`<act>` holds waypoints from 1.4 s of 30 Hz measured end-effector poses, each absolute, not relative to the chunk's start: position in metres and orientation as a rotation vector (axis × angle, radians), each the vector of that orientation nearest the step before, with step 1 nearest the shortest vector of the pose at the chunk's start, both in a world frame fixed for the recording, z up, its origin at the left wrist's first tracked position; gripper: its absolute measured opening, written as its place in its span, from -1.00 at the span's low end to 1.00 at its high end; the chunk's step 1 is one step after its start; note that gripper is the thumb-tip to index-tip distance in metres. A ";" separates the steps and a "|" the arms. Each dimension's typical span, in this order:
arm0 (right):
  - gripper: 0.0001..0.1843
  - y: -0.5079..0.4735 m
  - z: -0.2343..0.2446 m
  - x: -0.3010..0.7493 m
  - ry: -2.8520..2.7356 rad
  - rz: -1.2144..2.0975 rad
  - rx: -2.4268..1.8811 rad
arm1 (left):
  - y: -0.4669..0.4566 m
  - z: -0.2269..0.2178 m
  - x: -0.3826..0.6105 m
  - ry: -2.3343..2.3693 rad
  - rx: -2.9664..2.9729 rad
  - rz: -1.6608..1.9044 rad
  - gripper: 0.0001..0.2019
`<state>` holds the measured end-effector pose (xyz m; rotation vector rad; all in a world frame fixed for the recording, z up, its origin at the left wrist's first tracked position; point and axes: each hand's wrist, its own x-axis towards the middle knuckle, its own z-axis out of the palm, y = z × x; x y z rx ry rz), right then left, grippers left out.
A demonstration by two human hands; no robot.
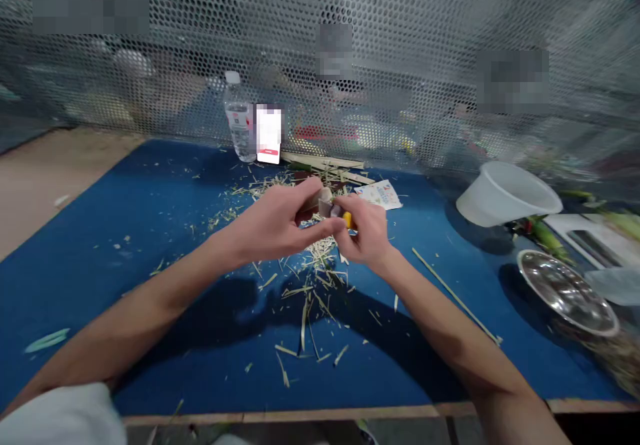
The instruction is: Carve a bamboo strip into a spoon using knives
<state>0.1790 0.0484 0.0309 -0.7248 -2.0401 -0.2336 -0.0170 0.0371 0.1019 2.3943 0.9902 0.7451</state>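
My left hand (280, 221) is pinched on a short pale piece of stalk (325, 199), thumb below and fingers above it. My right hand (367, 231) is closed around a small tool with a yellow handle (347, 219), held against the end of that piece. Both hands hover together over the blue mat (150, 231), just above a heap of straw-coloured shavings (315, 251). The tool's blade is hidden between the fingers.
A water bottle (239, 119) and a white card (269, 135) stand at the back by the perforated metal screen (400, 65). Long thin sticks (325, 162) lie behind the hands. A white plastic bowl (505, 193), a steel bowl (567, 291) and green stalks (550, 238) are at the right. A thin stick (455, 296) lies beside my right forearm.
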 end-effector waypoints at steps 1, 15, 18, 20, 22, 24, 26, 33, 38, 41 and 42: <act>-0.80 0.045 0.036 0.179 -2.031 -0.255 -0.729 | 0.035 0.102 -0.017 0.978 2.383 0.754 -0.67; -0.70 0.033 0.061 0.183 -2.027 -0.402 -0.742 | 0.023 0.104 -0.017 0.930 2.272 0.791 -0.61; -0.66 0.032 0.061 0.182 -2.036 -0.383 -0.732 | 0.023 0.103 -0.017 0.912 2.268 0.791 -0.60; -0.65 0.031 0.061 0.182 -2.043 -0.378 -0.720 | 0.023 0.102 -0.017 0.909 2.272 0.797 -0.60; -0.64 0.031 0.062 0.182 -2.044 -0.378 -0.715 | 0.022 0.102 -0.017 0.907 2.277 0.801 -0.60; -0.63 0.031 0.062 0.182 -2.042 -0.381 -0.724 | 0.022 0.102 -0.018 0.900 2.283 0.800 -0.60; -0.64 0.030 0.063 0.181 -2.041 -0.383 -0.740 | 0.022 0.102 -0.018 0.892 2.292 0.805 -0.62; -0.69 0.024 0.068 0.179 -2.027 -0.408 -0.768 | 0.021 0.102 -0.018 0.909 2.266 0.809 -0.63; -0.66 0.020 0.069 0.178 -2.019 -0.407 -0.777 | 0.020 0.106 -0.018 0.892 2.230 0.781 -0.63; -0.66 0.019 0.070 0.177 -2.012 -0.423 -0.805 | 0.019 0.106 -0.017 0.904 2.231 0.796 -0.63; -0.67 0.019 0.070 0.177 -2.005 -0.428 -0.828 | 0.018 0.106 -0.017 0.911 2.240 0.816 -0.62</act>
